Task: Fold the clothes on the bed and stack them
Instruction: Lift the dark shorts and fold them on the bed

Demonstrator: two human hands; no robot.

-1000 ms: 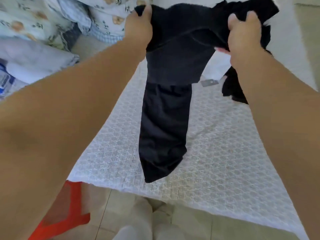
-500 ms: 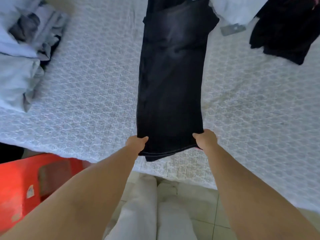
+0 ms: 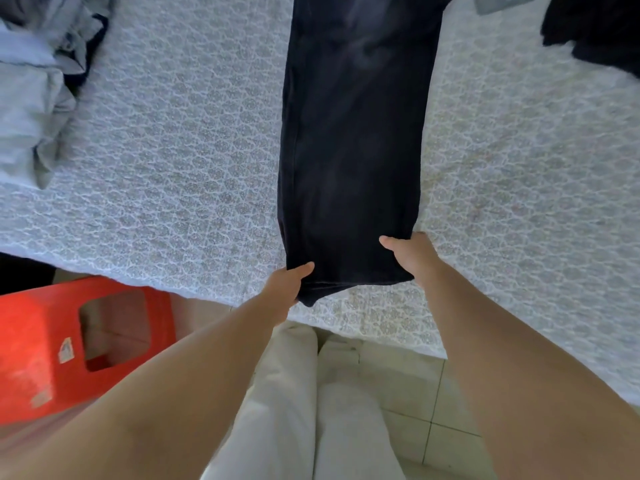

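The bed (image 3: pixel 173 150) spans the view, its near edge running just in front of the person; bare cover lies open on both sides of one pair of dark trousers (image 3: pixel 353 133), laid lengthwise mid-bed. One red stool (image 3: pixel 41 348) stands by the edge at left. One grey heap (image 3: pixel 31 98) sits far left, one black garment (image 3: pixel 595 26) far right. The left hand (image 3: pixel 284 285) and right hand (image 3: pixel 412 254), apart, each pinch a hem corner.

No legible text; stool (image 3: pixel 45 341) stickers too blurred.
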